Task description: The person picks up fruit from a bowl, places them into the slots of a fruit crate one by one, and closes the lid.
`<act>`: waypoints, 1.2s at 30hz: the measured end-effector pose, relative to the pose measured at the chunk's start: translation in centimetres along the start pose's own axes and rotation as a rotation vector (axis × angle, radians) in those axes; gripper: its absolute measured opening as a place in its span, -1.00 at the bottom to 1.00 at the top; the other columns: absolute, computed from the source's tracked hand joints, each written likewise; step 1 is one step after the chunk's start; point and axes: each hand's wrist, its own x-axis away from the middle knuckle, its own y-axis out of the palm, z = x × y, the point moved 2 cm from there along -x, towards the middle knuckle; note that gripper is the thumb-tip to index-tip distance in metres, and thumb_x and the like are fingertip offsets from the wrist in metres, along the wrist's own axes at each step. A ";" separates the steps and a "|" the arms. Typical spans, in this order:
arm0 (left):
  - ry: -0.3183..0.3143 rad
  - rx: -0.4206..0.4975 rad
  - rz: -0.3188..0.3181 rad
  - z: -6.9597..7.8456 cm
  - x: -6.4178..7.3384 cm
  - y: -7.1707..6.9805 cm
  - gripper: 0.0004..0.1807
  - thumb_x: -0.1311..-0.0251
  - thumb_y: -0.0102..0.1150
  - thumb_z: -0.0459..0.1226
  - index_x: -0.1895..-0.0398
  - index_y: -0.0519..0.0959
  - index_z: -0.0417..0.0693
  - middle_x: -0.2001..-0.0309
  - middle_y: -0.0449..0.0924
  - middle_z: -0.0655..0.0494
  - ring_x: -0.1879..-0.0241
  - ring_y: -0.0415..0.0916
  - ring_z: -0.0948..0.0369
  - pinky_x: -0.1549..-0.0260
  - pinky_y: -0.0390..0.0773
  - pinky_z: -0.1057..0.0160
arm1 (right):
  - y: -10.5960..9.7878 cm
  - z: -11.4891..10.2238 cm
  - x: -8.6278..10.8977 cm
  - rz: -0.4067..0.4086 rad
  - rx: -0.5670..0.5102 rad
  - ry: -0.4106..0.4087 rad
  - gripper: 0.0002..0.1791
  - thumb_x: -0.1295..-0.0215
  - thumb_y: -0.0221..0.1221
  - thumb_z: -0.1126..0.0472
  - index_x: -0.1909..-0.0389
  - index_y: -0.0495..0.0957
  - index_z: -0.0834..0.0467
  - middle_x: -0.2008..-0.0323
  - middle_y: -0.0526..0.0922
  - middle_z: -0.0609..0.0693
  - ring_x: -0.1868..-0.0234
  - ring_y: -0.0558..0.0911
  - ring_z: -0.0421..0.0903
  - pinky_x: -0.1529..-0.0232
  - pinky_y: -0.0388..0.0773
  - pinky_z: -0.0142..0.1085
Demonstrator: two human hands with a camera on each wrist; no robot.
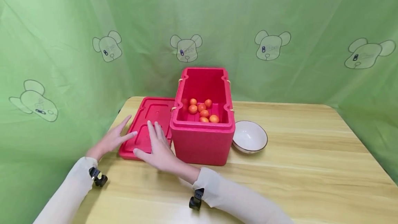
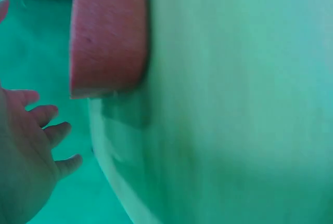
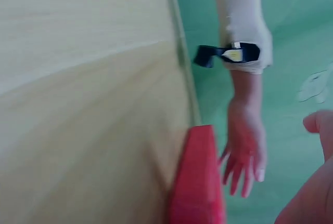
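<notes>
The red lid (image 1: 143,140) lies flat on the table, left of a red foam box (image 1: 202,146). My left hand (image 1: 109,141) hovers by the lid's left edge with its fingers spread and nothing in it. In the left wrist view that hand (image 2: 26,151) appears apart from the lid (image 2: 109,37). Over the lid's near right part is my right hand (image 1: 161,153), also spread and holding nothing, close to the box's left side. Several small orange-red round fruits (image 1: 202,107) lie inside the lidless box.
A white bowl (image 1: 250,136) with a dark rim stands against the box's right side. The wooden table (image 1: 311,155) extends to the right and toward me. Green curtains (image 1: 230,16) printed with bear faces hang behind and at both sides.
</notes>
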 end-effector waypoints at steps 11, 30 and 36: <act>-0.114 0.044 -0.091 -2.0 0.2 1.7 0.07 -0.39 -0.05 0.29 -0.67 -0.29 -0.05 -0.64 -0.16 -0.29 -0.55 -0.04 -0.35 -0.42 0.12 -0.41 | 2.8 3.4 -1.3 0.132 0.024 0.261 0.12 -0.24 0.27 -0.05 -0.67 -0.21 0.02 -0.65 -0.27 0.18 -0.65 -0.14 0.21 -0.52 0.09 0.30; -0.112 -0.070 -0.065 -1.2 -0.2 1.7 0.16 -0.33 0.02 0.31 -0.65 -0.27 -0.20 -0.48 0.18 -0.47 -0.39 0.32 -0.31 -0.32 0.38 -0.31 | 3.8 4.2 -2.2 0.193 -0.082 0.315 0.11 -0.19 0.28 0.09 -0.64 -0.16 0.21 -0.64 -0.32 0.28 -0.63 -0.19 0.32 -0.56 0.11 0.17; -0.107 -0.044 -0.029 -1.1 -0.1 1.8 0.14 -0.35 0.02 0.27 -0.64 -0.27 -0.23 -0.53 0.09 -0.45 -0.44 0.23 -0.34 -0.37 0.31 -0.33 | 4.1 3.9 -2.1 0.211 -0.099 0.342 0.11 -0.17 0.27 0.10 -0.64 -0.16 0.23 -0.63 -0.31 0.31 -0.63 -0.15 0.33 -0.54 0.19 0.13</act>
